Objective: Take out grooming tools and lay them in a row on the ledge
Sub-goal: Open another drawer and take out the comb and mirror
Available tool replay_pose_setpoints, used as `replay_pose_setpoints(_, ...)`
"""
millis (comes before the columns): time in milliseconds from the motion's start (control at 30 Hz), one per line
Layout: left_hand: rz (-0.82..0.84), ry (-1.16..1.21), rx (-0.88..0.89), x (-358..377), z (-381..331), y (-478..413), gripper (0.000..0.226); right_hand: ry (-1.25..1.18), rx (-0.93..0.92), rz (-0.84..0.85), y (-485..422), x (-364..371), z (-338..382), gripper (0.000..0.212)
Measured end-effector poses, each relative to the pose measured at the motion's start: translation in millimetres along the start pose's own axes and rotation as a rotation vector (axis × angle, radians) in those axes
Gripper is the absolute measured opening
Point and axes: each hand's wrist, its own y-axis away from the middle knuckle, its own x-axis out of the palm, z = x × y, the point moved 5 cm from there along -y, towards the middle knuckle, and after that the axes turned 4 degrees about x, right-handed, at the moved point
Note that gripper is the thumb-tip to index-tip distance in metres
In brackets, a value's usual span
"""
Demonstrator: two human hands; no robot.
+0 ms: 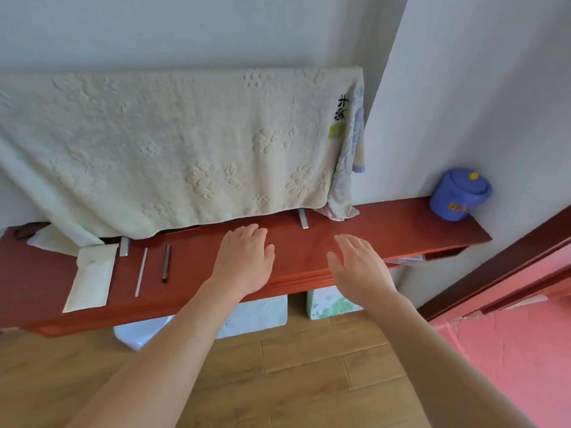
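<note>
1. Nearest the camera, both bare forearms reach out over a wood floor (293,366). A couple of soft packs (256,313) sit under the ledge.
2. The left hand (244,261) and right hand (358,267) are both flat, palms down, fingers straight and a bit spread, holding nothing. They're over the middle of the red ledge (401,227). Can't tell if they actually touch the wood.
3. The tools are all off to the left of the left hand. Closest is a dark stick (166,263), with a white stick (141,271) just beside it, and a cream pouch (91,276) further left. The sticks lie roughly parallel and not touching, so the row looks started. The right hand is well apart from all of it.
4. Handling guess: both sticks look thin, stiff and light, and they'd probably skate on that glossy wood. A thumb-and-forefinger pinch mid-shaft seems safest. The pouch looks soft and flat with a snap flap, so one hand should pin it while the other pulls out whatever's left. Can't see if anything is.
5. Further back, a pale towel (173,149) hangs over the rear of the ledge and hides part of it. A metal bracket (124,246) pokes out by the pouch. A blue tub (457,194) sits at the far right end.
</note>
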Motion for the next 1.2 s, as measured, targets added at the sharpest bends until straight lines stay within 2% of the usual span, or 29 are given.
replay_pose_setpoints(300, -0.004, 0.024, -0.052, 11, -21, -10, 0.045, 0.043, -0.076, 0.061, -26, -3, -16, 0.052)
replay_pose_setpoints(500, 0.014, 0.023, -0.092, 22, -16, -19, 0.045, 0.056, -0.086, 0.074, -43, 5, -28, 0.042)
replay_pose_setpoints(833, -0.006, 0.046, -0.258, 63, -36, -15, 0.045, 0.027, -0.239, 0.197, -83, 29, -65, 0.049)
replay_pose_setpoints(1200, -0.012, 0.156, -0.303, 113, -27, -16, 0.050, 0.001, -0.234, 0.327, -89, 87, -96, 0.056)
